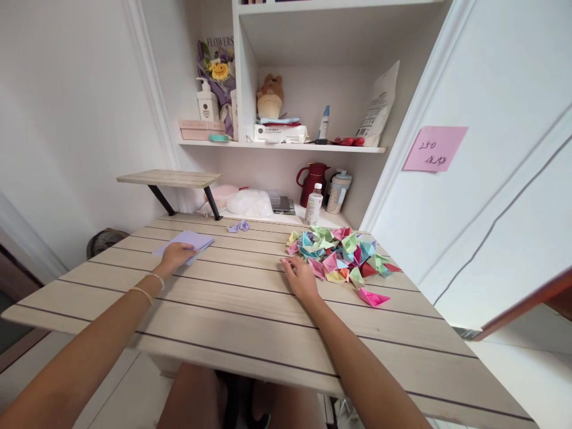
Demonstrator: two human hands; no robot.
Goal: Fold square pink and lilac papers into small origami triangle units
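Through the head camera I see the left hand [177, 255] lying on one stack of lilac paper [202, 239] at the table's left; I cannot tell whether its fingers pinch it. The right hand [299, 279] has loosely curled fingers, slightly apart, beside a heap of paper boats [330, 253], too overlapped to count. I count two purple folded pieces [238, 226] and one separate hot-pink boat [374, 298].
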